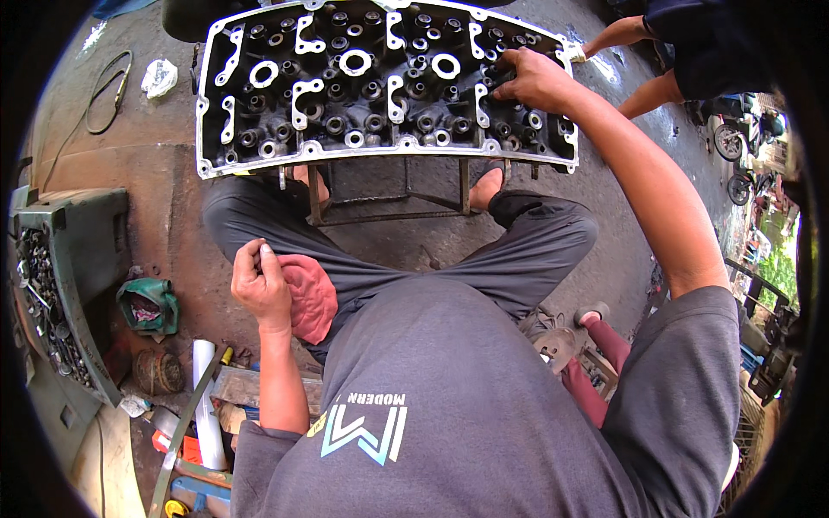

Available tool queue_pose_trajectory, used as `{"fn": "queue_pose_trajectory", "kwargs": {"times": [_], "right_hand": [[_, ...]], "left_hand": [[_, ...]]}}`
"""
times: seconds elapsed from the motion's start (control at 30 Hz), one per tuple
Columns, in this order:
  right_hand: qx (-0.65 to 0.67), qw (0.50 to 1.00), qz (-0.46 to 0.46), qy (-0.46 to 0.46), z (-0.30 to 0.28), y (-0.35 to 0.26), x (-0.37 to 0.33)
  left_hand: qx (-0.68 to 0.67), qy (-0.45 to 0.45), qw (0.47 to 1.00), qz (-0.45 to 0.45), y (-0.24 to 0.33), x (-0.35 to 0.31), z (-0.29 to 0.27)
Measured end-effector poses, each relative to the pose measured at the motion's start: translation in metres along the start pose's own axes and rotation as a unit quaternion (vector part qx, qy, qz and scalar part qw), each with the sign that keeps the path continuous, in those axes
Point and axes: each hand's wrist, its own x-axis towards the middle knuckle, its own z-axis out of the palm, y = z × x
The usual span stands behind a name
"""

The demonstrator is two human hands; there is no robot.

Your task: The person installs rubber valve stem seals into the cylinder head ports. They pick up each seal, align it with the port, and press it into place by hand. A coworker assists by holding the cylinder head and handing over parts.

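A large metal engine cylinder head (304, 154) with a pale machined rim and dark oily recesses lies across a metal stand (389, 216) in front of my knees. My right hand (540, 82) reaches over its right end. The thumb and fingers are bent and apart, with the fingertips down among the dark bores; I see nothing held. My left hand (263, 285) is raised above my left thigh, its fingers curled and pinched together. Whatever may be between them is too small to make out. Just behind that hand, a red cloth (313, 300) rests on my thigh.
A grey case of loose tools and hardware (56, 319) stands at left, beside a green bag (148, 306). A white tube (205, 401) lies lower left. Another person's arms (652, 95) come in at upper right; someone's leg (587, 393) shows behind my right side.
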Motion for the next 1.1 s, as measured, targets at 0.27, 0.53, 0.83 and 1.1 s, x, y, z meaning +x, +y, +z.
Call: {"fn": "queue_pose_trajectory", "kwargs": {"times": [0.27,0.53,0.83,1.1], "right_hand": [[0.018,0.999,-0.027,0.001,0.0,0.01,0.008],[-0.045,0.995,-0.077,0.042,0.004,0.007,0.011],[0.169,0.959,0.019,0.227,0.009,0.011,-0.026],[0.359,0.823,0.153,0.413,0.128,0.039,-0.213]], "left_hand": [[0.013,0.014,1.0,0.002,-0.004,-0.001,0.0],[0.011,0.004,1.0,0.002,-0.006,-0.001,0.001],[0.012,-0.037,0.999,0.01,-0.003,0.002,-0.01],[0.183,-0.164,0.956,0.162,0.008,-0.013,-0.016]]}}
